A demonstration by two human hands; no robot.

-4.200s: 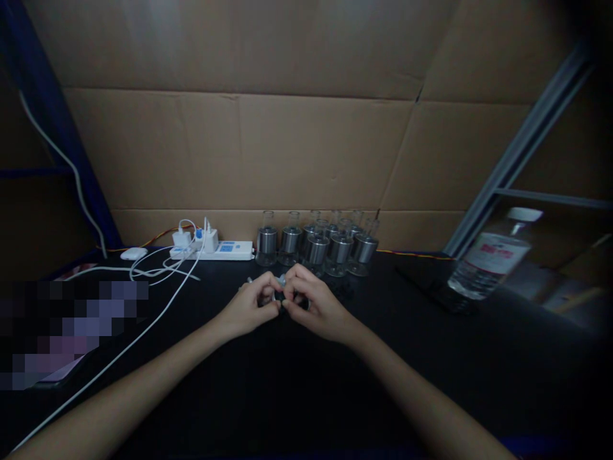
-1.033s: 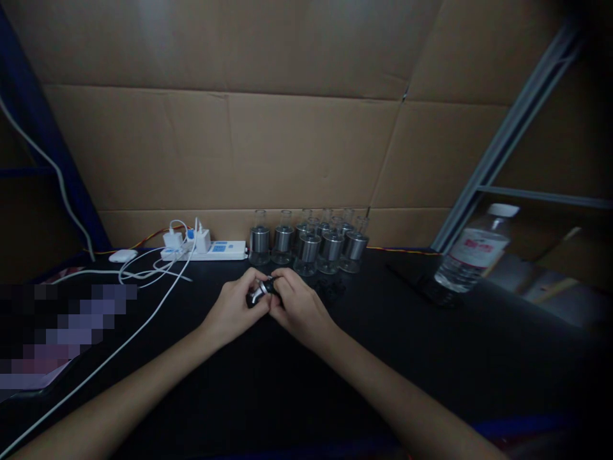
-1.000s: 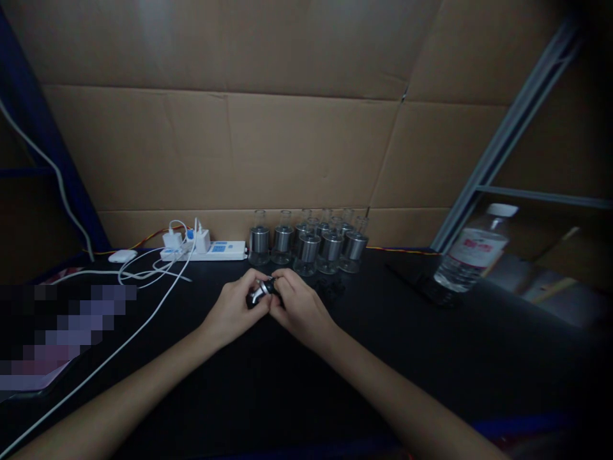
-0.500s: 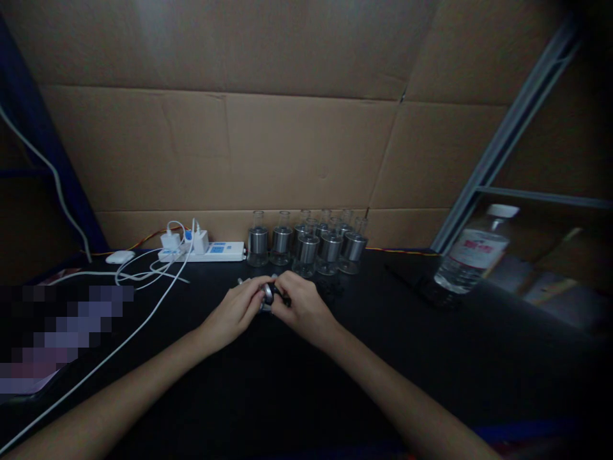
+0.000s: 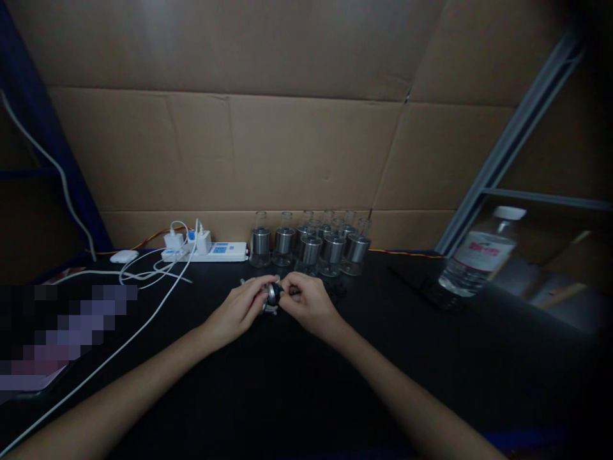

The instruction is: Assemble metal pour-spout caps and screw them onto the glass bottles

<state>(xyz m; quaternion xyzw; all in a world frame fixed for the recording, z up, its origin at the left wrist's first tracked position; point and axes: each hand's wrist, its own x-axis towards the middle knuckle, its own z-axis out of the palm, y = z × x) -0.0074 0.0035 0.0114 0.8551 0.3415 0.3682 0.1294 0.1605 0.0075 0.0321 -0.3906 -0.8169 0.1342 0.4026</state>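
Observation:
My left hand [image 5: 238,311] and my right hand [image 5: 309,303] meet over the black table [image 5: 287,396], fingers pinched together. Between their fingertips sits a small silver metal cylinder part [image 5: 273,293]. The left hand's fingers close on its left side, and the right hand's fingers pinch its right side, where a small dark piece is barely visible. Just behind the hands stands a cluster of several finished silver cylinders with clear glass tops [image 5: 316,245]. A few small dark parts [image 5: 339,289] lie on the table right of my right hand.
A white power strip [image 5: 211,250] with chargers and white cables [image 5: 153,275] lies at the back left. A clear water bottle [image 5: 479,252] stands at the right on a dark flat object. Cardboard sheets [image 5: 268,147] wall the back. A metal frame post [image 5: 507,140] rises at right.
Over the last second both hands turned the metal part between their fingers and shifted slightly away from me. Its round silver end now faces the camera.

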